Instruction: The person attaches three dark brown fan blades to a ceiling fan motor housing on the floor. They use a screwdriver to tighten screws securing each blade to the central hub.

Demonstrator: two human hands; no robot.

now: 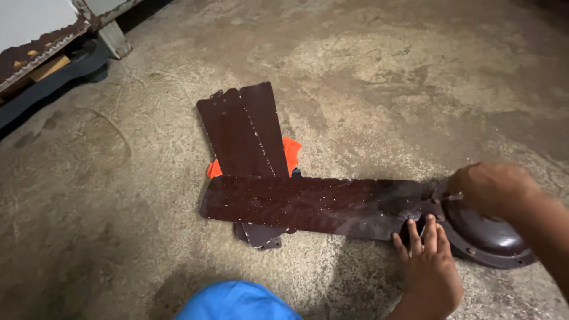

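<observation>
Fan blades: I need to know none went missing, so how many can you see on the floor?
3. One blade lies crosswise, joined to the motor housing under both hands. Two loose blades lie behind it. More may be hidden underneath.

Fan blade [308,204] across two blades [246,130]

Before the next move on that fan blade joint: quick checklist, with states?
1. Left hand steadying the blade root: ok, fingers lie on it.
2. Right hand on the motor housing rim: ok.
3. Tool or screw in the right hand: cannot tell.
4. Attached blade flat on the concrete floor: not ok, it rests across the loose blades.
5. Orange cloth away from the joint: ok.
</observation>
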